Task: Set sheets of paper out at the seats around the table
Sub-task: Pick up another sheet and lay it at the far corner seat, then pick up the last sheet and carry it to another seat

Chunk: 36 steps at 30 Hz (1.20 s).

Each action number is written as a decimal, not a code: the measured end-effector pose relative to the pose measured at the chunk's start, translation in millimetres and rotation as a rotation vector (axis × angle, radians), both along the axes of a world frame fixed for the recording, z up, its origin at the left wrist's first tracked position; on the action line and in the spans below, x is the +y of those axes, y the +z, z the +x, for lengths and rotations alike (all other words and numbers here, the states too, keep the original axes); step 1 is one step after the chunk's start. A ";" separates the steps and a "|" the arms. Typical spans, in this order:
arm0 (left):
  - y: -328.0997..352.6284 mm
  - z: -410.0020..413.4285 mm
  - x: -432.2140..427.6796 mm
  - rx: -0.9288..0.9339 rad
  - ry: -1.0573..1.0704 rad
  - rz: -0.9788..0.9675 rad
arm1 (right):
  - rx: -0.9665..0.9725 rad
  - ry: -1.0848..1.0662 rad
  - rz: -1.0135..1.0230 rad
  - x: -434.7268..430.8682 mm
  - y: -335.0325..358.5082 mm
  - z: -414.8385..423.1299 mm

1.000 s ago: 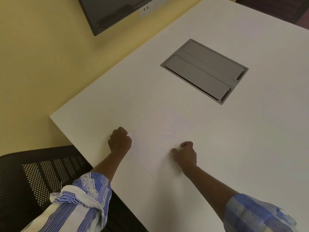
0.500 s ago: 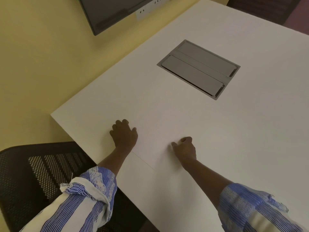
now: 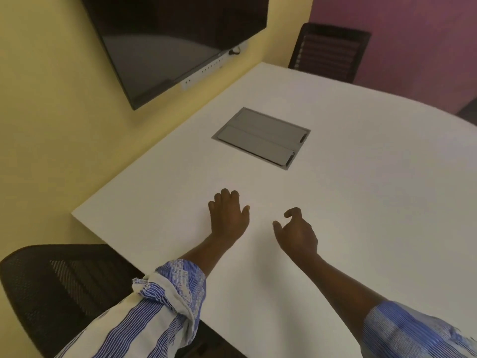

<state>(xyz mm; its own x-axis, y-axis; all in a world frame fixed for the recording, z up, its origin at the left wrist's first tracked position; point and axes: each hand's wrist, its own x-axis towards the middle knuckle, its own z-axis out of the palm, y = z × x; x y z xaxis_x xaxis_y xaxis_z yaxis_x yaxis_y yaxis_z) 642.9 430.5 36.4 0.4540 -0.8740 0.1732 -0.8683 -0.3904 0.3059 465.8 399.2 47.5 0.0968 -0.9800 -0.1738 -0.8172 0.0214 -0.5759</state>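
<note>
A white sheet of paper [image 3: 262, 195] lies flat on the white table [image 3: 374, 192] near its left corner. It hardly stands out from the tabletop and its edges are too faint to trace. My left hand [image 3: 228, 215] rests palm down on the sheet's left side with the fingers spread. My right hand [image 3: 296, 233] hovers just to the right of it, fingers loosely curled and apart, holding nothing.
A grey cable hatch [image 3: 260, 138] is set into the table beyond my hands. A black mesh chair [image 3: 51, 293] stands at the near left corner and another dark chair [image 3: 330, 50] at the far side. A dark screen [image 3: 167, 34] hangs on the yellow wall.
Both hands were fists pinching the sheet's edges. Now the left hand has opened flat and the right hand has let go and lifted. The view has tilted up.
</note>
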 end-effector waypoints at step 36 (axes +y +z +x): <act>127.1 -579.7 138.9 0.165 -0.625 -0.247 | 0.061 -0.501 -0.475 241.5 158.8 -532.4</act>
